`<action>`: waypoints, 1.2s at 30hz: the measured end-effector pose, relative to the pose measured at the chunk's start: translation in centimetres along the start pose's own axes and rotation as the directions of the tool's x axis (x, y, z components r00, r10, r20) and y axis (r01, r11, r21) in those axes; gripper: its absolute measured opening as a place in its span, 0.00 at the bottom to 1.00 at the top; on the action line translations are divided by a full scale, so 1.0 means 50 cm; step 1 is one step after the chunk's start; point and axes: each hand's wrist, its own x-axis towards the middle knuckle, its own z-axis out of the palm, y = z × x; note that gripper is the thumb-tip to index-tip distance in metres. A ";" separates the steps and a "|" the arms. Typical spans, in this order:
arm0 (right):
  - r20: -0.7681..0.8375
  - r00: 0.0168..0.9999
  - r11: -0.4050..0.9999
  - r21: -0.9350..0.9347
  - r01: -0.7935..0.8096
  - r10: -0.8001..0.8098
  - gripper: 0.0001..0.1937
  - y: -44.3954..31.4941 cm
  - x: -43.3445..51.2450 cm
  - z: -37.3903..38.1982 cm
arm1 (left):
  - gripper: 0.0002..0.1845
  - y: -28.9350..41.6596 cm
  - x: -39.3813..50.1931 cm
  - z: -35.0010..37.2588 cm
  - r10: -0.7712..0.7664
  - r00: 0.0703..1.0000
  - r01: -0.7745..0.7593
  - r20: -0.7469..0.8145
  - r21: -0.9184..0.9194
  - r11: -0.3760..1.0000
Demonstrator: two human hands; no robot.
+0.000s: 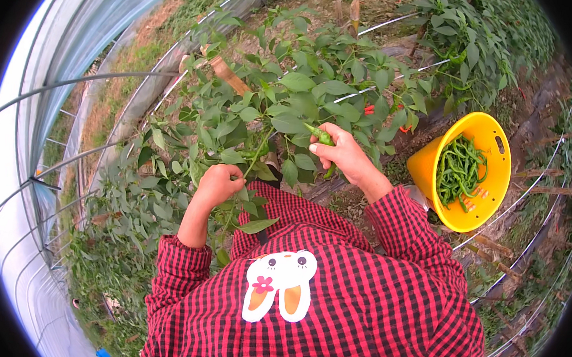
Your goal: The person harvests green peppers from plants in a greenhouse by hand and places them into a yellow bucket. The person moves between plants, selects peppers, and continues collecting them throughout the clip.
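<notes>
My right hand (338, 149) is closed around a green chili pepper (323, 136), whose tip shows below the fingers. Leafy pepper plants (300, 82) stand in front of me. The fingers of my left hand (221, 182) pinch a green plant stem (258, 153) that rises toward the leaves. To the right of my right hand is a yellow plastic bucket (499, 189), tilted toward the camera, with many long green chili peppers (456, 168) inside. A few red peppers (369, 109) hang among the leaves beyond my right hand.
White strings (388, 23) run along the plant rows, with wooden stakes (228, 76) among them. Metal hoops (102, 75) and plastic film of a greenhouse curve along the left. More pepper plants (472, 47) grow at the upper right. Dark sheeting lies on the soil between rows.
</notes>
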 end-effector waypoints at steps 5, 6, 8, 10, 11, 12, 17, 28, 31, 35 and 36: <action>0.049 0.996 0.997 0.021 -0.077 0.076 0.15 0.040 0.033 0.016 | 0.11 -0.003 -0.009 0.010 0.133 0.986 -0.133 -0.097 0.013 0.991; 0.033 0.997 0.994 0.084 -0.067 0.065 0.14 0.044 0.039 0.021 | 0.11 0.001 -0.011 0.010 0.130 0.986 -0.131 -0.101 -0.005 0.991; -0.060 0.996 0.987 0.151 -0.049 0.059 0.12 0.037 0.065 0.014 | 0.11 0.014 -0.015 0.012 0.089 0.993 -0.091 -0.081 -0.020 0.996; -0.140 0.989 0.991 0.129 -0.034 0.052 0.10 0.014 0.102 -0.011 | 0.11 0.028 -0.017 0.013 0.056 0.995 -0.058 -0.081 -0.023 0.998; -0.239 0.971 0.995 0.087 0.047 -0.025 0.09 0.005 0.124 -0.021 | 0.11 0.035 -0.018 0.013 0.042 0.996 -0.044 -0.083 -0.024 0.999; -0.256 0.966 0.998 -0.056 0.031 -0.044 0.09 -0.007 0.142 -0.038 | 0.10 0.041 -0.020 0.015 0.035 0.995 -0.035 -0.096 0.002 0.999; -0.139 0.988 0.637 -0.768 -0.068 -0.062 0.17 0.006 0.261 -0.047 | 0.10 0.051 -0.033 0.028 0.070 0.994 -0.062 -0.080 0.100 0.993; 0.382 0.735 0.091 -0.854 0.512 -0.560 0.12 0.201 0.171 0.053 | 0.10 0.004 -0.065 0.098 0.018 0.999 -0.024 0.043 0.154 0.988; 0.259 0.913 0.026 -0.959 0.281 -0.316 0.05 0.199 0.139 0.081 | 0.10 -0.004 -0.080 0.137 0.019 0.997 -0.031 0.071 0.172 0.985; 0.037 0.919 0.358 -0.914 0.190 -0.392 0.09 0.183 0.108 0.081 | 0.11 -0.005 -0.087 0.177 0.087 0.993 -0.103 0.085 0.200 0.974; -0.077 0.956 0.545 -0.833 0.095 -0.284 0.12 0.178 0.098 0.077 | 0.11 0.000 -0.092 0.181 0.124 0.989 -0.137 0.080 0.179 0.974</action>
